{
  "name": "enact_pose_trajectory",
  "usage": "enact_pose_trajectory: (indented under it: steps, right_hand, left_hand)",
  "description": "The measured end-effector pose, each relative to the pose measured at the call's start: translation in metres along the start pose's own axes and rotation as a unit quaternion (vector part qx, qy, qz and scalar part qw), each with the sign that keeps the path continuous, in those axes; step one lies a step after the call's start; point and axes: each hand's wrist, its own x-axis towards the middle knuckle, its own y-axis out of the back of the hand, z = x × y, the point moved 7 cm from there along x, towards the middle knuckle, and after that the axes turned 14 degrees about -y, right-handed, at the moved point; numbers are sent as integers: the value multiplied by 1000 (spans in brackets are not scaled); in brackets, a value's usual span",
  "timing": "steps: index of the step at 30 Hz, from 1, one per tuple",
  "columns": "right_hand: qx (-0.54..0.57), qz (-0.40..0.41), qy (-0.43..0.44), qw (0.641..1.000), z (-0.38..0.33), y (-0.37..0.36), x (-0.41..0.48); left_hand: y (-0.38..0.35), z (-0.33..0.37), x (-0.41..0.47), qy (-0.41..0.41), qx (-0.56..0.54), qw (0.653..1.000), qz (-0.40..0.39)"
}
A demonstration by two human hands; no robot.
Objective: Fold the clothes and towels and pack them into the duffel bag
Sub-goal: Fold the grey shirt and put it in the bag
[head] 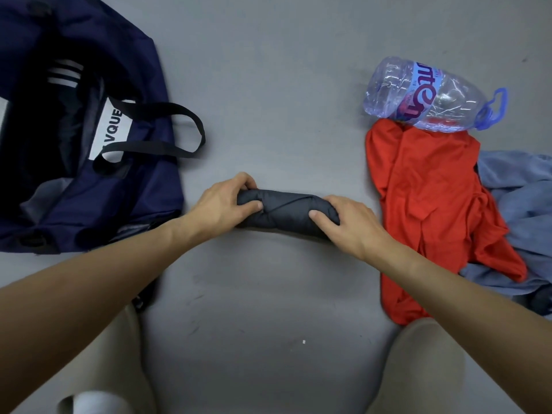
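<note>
A dark grey garment (286,211) lies rolled into a tight bundle on the grey floor in the middle of the view. My left hand (222,203) grips its left end, fingers curled over the top and thumb on the near side. My right hand (348,224) grips the right end in the same way. The navy duffel bag (140,186) lies open at the left, with dark clothes and a white label inside. A red garment (424,204) lies crumpled at the right, partly over a light blue garment (519,192).
A large see-through plastic water bottle (430,97) with a blue handle lies on its side on top of the red garment's far end. The bag's black straps (185,130) loop out onto the floor. My knees in beige trousers (424,369) frame the bottom.
</note>
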Motion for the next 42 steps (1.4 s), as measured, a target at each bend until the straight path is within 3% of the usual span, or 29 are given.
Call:
enact_pose_trajectory:
  steps: [3, 7, 10, 12, 15, 20, 26, 32, 35, 36, 38, 40, 42]
  right_hand:
    - [-59, 29, -10, 998, 2, -3, -1]
    - [29, 18, 12, 999, 5, 3, 1]
    - [15, -14, 47, 999, -1, -3, -1]
    - [-17, -8, 79, 997, -6, -7, -7]
    - [-59, -15, 120, 991, -13, -20, -20]
    - [-24, -58, 122, 991, -15, -41, -36]
    - [62, -92, 99, 989, -20, -48, -39]
    - [38, -118, 132, 983, -31, -45, -47]
    - [-5, -79, 167, 983, -34, -23, -37]
    - [28, -66, 160, 985, -34, -11, -31]
    - [194, -62, 89, 975, -34, 10, -15]
    - [340, -108, -3, 934, -37, 12, 1]
    - [389, -166, -50, 905, -51, 3, 9]
  left_hand:
    - [4, -5, 3, 25, 29, 999, 22]
    - [22, -3, -7, 102, 44, 987, 116]
    - [21, -7, -26, 158, 66, 977, 125]
    - [10, -20, -42, 234, 0, 967, 105]
    - [-9, -24, -53, 312, -198, 924, 93]
    - [-22, -7, -46, 327, -407, 840, 150]
    - [-53, 17, -37, 312, -546, 748, 212]
    - [-46, 27, -24, 270, -548, 758, 227]
    - [-30, 24, -18, 245, -548, 769, 221]
    - [-25, 23, -15, 236, -545, 774, 220]
    - [-14, 25, -12, 219, -540, 785, 211]
    - [-7, 29, -10, 201, -539, 795, 192]
    - [1, 36, -12, 178, -541, 804, 168]
